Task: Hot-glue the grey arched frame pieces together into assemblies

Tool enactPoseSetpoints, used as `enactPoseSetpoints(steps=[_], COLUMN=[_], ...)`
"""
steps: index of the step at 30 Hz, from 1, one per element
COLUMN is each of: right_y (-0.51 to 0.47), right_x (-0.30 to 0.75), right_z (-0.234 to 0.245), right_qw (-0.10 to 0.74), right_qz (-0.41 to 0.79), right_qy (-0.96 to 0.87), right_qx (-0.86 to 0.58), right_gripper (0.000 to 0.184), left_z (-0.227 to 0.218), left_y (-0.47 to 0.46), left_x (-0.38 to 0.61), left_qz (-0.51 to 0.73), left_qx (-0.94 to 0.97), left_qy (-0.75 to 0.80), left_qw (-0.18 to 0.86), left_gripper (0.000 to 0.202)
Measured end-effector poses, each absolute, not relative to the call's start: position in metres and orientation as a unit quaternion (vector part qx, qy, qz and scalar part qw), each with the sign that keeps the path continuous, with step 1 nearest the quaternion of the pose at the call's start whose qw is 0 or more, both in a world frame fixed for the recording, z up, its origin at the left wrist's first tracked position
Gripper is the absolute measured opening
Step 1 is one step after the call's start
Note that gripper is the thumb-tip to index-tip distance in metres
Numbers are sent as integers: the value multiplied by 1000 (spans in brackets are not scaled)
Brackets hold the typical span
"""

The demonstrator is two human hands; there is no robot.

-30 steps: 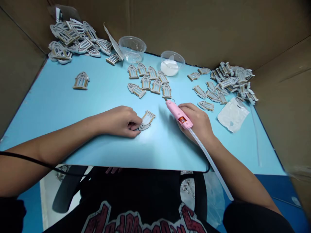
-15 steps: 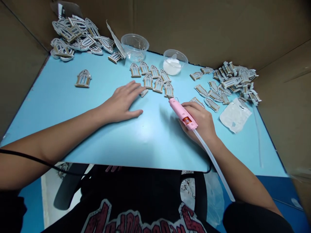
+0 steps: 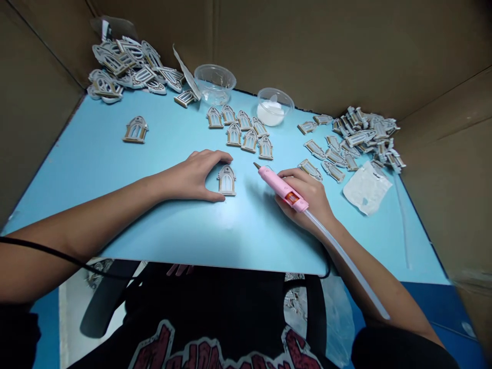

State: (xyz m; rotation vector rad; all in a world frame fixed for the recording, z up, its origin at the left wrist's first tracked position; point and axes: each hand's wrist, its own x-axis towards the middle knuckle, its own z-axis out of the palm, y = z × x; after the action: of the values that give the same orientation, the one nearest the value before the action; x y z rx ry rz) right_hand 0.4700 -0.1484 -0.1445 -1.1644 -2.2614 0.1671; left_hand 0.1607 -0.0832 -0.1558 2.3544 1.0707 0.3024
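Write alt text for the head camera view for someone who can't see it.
Their left hand cups a small arched window cutout on a light blue table, and their right hand holds a pink hot glue gun with a long clear glue stick. More cutouts lie in rows and heaps beside two clear plastic bowls.

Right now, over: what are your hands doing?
Right hand gripping pink hot glue gun. Left hand curved beside arched window cutout on blue tabletop. Glue stick in gun.
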Motion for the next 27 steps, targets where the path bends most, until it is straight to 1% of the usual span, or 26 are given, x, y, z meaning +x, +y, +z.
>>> enactPoseSetpoints(steps=[2,4,8,12,16,22,27], right_y=[-150,-152,-157,-159,-160,-164,-164], right_x=[469,467,463,463,462,460,462], right_z=[-144,-142,-139,-141,-141,-139,-137], right_qw=[282,263,230,203,191,174,153], right_qz=[77,88,114,131,134,127,130], right_qy=[-861,-873,-889,-901,-904,-903,-899], right_qx=[-417,-401,-378,-361,-358,-370,-389], right_gripper=[4,7,18,21,22,27,25], left_z=[-156,-156,-155,-153,-153,-155,-153], left_y=[-81,-82,-90,-100,-105,-107,-107], left_x=[159,159,161,163,165,169,168], left_qz=[129,157,196,226,252,262,249], left_qx=[869,873,901,928,935,933,932], left_qy=[396,386,336,267,233,232,249], left_qw=[267,255,193,127,89,88,90], left_gripper=[89,90,88,83,78,74,73])
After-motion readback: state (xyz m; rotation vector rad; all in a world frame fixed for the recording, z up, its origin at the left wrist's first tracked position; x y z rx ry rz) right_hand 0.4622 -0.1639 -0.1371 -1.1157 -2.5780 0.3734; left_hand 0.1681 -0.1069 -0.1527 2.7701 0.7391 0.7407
